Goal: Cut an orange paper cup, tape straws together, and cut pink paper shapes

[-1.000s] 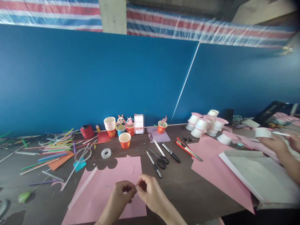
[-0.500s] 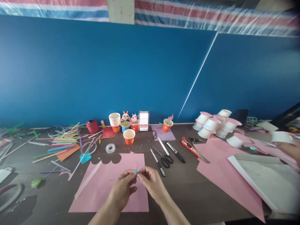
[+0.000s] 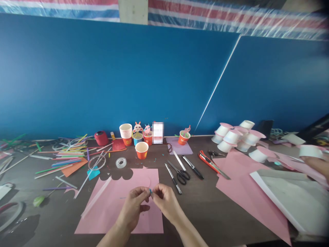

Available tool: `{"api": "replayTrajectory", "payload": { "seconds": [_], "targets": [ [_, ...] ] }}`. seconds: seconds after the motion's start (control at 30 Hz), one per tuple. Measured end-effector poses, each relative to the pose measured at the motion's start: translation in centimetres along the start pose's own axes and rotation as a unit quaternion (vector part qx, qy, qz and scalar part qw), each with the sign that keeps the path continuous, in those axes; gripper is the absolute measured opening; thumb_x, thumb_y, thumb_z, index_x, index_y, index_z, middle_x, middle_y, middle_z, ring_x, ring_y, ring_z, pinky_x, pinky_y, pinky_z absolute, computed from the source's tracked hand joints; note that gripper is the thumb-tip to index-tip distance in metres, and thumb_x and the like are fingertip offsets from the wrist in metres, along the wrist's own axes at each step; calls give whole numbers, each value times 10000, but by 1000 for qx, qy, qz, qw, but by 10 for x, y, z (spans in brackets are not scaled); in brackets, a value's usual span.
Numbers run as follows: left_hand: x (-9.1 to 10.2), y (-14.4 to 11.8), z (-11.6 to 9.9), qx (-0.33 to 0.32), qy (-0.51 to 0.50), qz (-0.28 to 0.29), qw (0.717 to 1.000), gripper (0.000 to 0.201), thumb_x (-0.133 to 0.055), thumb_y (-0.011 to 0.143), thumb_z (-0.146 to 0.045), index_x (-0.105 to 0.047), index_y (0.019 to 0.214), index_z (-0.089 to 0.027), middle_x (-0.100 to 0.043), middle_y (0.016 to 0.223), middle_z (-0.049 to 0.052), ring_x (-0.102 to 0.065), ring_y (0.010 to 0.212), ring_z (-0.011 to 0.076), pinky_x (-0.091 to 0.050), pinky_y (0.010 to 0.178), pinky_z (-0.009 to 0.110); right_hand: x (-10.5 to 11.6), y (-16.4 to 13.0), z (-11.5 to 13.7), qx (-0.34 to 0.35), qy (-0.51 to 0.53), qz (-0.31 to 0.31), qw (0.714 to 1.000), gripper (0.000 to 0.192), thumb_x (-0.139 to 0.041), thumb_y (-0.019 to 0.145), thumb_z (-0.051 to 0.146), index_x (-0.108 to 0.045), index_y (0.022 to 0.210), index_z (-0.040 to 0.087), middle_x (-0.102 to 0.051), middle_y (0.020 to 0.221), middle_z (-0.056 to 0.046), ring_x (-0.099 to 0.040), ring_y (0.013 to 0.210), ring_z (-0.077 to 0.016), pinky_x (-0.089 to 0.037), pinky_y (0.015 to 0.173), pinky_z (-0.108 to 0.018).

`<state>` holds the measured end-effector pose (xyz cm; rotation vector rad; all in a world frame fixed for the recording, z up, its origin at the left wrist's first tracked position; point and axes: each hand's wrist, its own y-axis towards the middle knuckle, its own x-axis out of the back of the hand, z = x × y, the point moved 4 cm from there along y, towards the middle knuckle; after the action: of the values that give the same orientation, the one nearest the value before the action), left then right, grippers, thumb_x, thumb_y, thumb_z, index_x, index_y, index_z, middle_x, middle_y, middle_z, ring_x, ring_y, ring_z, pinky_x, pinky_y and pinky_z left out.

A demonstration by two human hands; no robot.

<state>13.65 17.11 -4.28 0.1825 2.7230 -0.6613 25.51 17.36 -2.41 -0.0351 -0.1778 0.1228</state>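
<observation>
Between the fingertips of both hands is a tiny blue piece (image 3: 150, 190), too small to tell whether it is paper or plastic. My left hand (image 3: 136, 204) pinches it from the left. From the right, my right hand (image 3: 164, 199) has thumb and forefinger closed against it. Both hands hover over a pink paper sheet (image 3: 115, 216) with scalloped cut-outs along its far edge. A pale translucent strip (image 3: 96, 197) lies on the sheet's left side. Just right of the sheet are a pen (image 3: 173, 179) and black-handled scissors (image 3: 182, 175).
Paper cups (image 3: 142, 151) and decorated cups stand toward the blue partition (image 3: 128, 75). A tape roll (image 3: 121, 162) and many coloured straws (image 3: 66, 157) lie left. Rightward are a red utility knife (image 3: 212, 164), white cup pieces (image 3: 227, 145) and another person's hand (image 3: 317, 166).
The blue piece has turned slightly between my fingertips and shows a different outline. Both hands stay in nearly the same place over the pink sheet.
</observation>
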Motion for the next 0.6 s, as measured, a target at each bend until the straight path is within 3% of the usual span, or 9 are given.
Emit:
{"api": "replayTrajectory", "payload": {
  "seconds": [0.23, 0.43, 0.6],
  "targets": [
    [0, 0, 9, 28, -57, -3, 998, 176, -628, 664, -305, -528, 662, -160, -436, 601, -34, -401, 559, 59, -361, 471, 153, -2, -2, 0, 18, -12, 14, 1000, 129, -469, 736, 210, -520, 643, 137, -478, 544, 28, -387, 481, -68, -305, 461, -166],
    [1, 0, 22, 77, -142, -22, 987, 165, -656, 642, -260, -550, 705, -151, -479, 648, -19, -453, 568, 50, -362, 472, 146, -3, -3, -2, 27, -46, -25, 998, 114, -467, 715, 180, -470, 606, 147, -470, 544, 32, -407, 505, -73, -317, 477, -166],
    [1, -1, 21, 60, -116, -9, 991, 163, -643, 654, -286, -569, 699, -147, -475, 649, -15, -451, 581, 58, -370, 485, 151, -4, -3, -3, 20, -53, -23, 998, 107, -461, 705, 167, -469, 601, 145, -486, 541, 26, -417, 500, -74, -326, 478, -167]
  ]
}}
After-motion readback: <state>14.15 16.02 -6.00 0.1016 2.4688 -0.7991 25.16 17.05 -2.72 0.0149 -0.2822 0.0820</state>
